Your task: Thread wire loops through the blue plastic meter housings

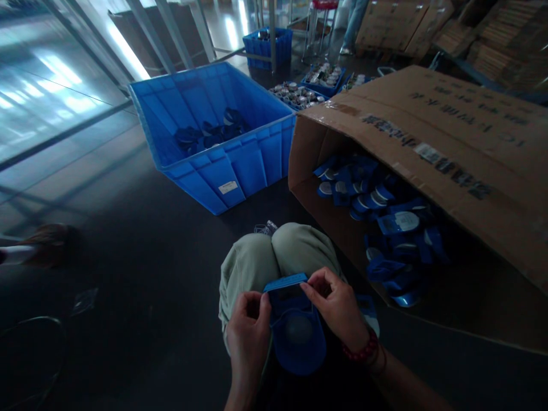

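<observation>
A blue plastic housing (pixel 298 342) with a rounded end and a round pale area lies over my lap. My left hand (pixel 249 325) pinches the left side of its far edge between thumb and fingers. On the opposite corner, my right hand (pixel 338 305) grips the same edge, thumb and forefinger closed. A lighter blue strip (pixel 286 282) runs along that edge between both hands. Another blue piece (pixel 367 313) shows partly behind my right wrist. Under the housing are my knees in pale green trousers (pixel 299 245).
A blue crate (pixel 257 157) holding several dark blue parts stands ahead. To the right, a cardboard box (pixel 445 125) lies on its side with many blue housings (pixel 398 222) inside. Trays of small round parts (pixel 297 94) sit behind. A person's shoe (pixel 48 244) is at left.
</observation>
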`<state>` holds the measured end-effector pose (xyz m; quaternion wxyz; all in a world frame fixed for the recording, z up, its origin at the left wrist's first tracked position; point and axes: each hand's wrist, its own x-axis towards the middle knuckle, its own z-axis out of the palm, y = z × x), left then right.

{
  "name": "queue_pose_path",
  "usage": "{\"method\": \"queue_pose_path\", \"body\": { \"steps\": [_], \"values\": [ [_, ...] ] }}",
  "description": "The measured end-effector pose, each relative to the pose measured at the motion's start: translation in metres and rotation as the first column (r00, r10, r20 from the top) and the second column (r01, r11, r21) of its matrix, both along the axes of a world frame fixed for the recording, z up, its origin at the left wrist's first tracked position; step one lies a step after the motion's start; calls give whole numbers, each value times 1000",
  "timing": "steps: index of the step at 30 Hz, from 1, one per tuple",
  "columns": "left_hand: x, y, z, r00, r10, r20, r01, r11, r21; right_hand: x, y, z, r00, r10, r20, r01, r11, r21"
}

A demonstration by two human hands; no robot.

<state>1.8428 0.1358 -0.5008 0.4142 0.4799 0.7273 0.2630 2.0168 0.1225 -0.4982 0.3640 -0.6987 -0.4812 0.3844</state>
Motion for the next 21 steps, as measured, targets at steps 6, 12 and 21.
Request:
{"method": "queue_pose_path", "body": {
  "steps": [6, 12, 21],
  "values": [
    [-3, 7, -2, 999, -31, 21, 31, 999, 34, 1, 5, 0, 999, -11, -34, 10, 1000, -15],
    [-10, 16, -2, 974, -88, 210, 85, 996, 28, 6, 8, 0, 995, 56, -82, -60, 997, -52],
    [-14, 25, -5, 917, -160, 364, 186, 982, -36, 13, 8, -3, 988, 109, -109, -113, 993, -28]
  ]
}}
